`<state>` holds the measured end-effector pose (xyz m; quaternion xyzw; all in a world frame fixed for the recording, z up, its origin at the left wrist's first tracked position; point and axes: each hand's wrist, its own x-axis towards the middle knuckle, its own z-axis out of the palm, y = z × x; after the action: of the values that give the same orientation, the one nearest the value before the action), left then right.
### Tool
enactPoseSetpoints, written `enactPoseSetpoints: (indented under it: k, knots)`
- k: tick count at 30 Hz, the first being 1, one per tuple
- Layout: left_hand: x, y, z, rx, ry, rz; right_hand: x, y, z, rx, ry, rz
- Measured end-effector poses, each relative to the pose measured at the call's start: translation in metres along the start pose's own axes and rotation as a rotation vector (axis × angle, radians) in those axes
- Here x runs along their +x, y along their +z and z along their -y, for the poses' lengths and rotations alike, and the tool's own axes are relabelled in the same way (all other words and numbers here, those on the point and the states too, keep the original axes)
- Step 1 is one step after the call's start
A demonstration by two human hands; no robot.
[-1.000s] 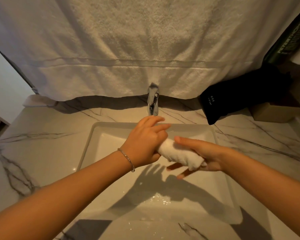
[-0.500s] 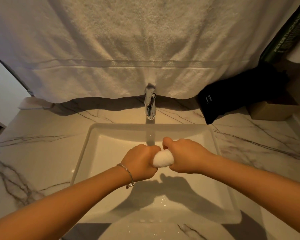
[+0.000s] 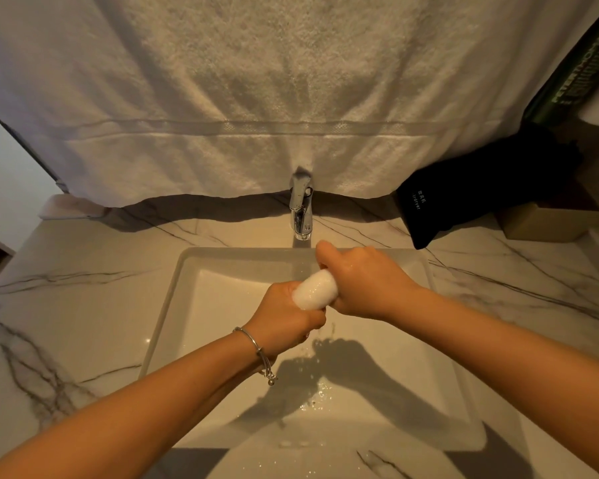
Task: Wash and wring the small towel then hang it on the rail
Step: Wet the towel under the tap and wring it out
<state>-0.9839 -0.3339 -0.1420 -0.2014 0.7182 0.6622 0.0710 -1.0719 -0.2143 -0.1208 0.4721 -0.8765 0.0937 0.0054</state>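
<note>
The small white towel (image 3: 314,291) is rolled into a tight wet wad above the white rectangular sink (image 3: 173,305). My left hand (image 3: 284,319), with a silver bracelet at its wrist, grips the towel's near end. My right hand (image 3: 363,281) grips its far end, thumb pointing up toward the tap. Only a short middle piece of the towel shows between the two fists. Drops of water fall from it into the basin. No rail is in view.
A chrome tap (image 3: 301,209) stands behind the sink. A large white towel (image 3: 256,98) hangs across the back, reaching down to the tap. A black pouch (image 3: 464,195) and a tan box (image 3: 547,223) sit at the right on the marble counter (image 3: 66,305).
Both hands went from loosely rolling the towel to closing in fists on its ends. They have twisted it, the right fist moving up and away, the left lower; water now drips.
</note>
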Motion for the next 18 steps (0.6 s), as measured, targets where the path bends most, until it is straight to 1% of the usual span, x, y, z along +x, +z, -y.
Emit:
enactPoseSetpoints:
  k: [4,9,18]
  knots:
    - [0.000,0.002,0.002,-0.044,-0.020,-0.023,0.001,0.003,-0.001,0.032,0.020,-0.031]
    - [0.002,0.005,0.006,-0.057,-0.042,-0.012,-0.001,0.009,-0.002,0.051,0.021,-0.041]
    - [0.004,0.007,0.010,-0.080,-0.065,0.007,-0.003,0.017,-0.006,0.068,0.040,-0.029]
